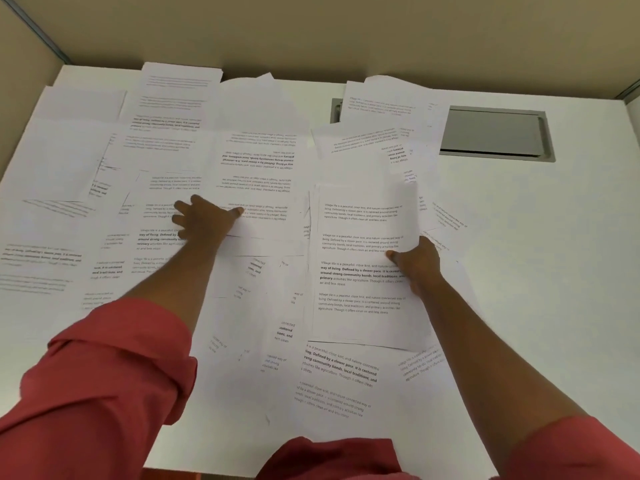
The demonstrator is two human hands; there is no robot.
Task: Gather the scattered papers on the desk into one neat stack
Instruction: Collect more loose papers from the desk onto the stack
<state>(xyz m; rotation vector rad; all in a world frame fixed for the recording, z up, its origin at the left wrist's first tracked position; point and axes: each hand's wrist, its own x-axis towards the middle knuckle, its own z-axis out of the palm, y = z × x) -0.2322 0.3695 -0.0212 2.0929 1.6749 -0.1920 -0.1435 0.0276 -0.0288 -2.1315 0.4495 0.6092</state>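
Across the white desk (554,271), in the head view, papers (256,161) are lying scattered and overlapping, reaching from the far edge by the beige partition (311,29) to the near edge and covering mostly the left and middle; many are lying at odd angles, some with their print upside down; two sheets at the far right are overlapping the left end of a grey hatch (495,135) set into the desk. The left hand (204,220) is lying released and flat on the papers left of centre, fingers spread toward the left and thumb stretching right, pressing down and grasping nothing. The right hand (415,268) is gripping the right edge of a sheaf (360,237), thumb on the printed face and fingers behind it; the sheaf is lying upright to the viewer, right of centre, over other papers, its upper right corner curling up; how many sheets it is holding I cannot tell. Red sleeves (104,375) are showing rolled up on both forearms.
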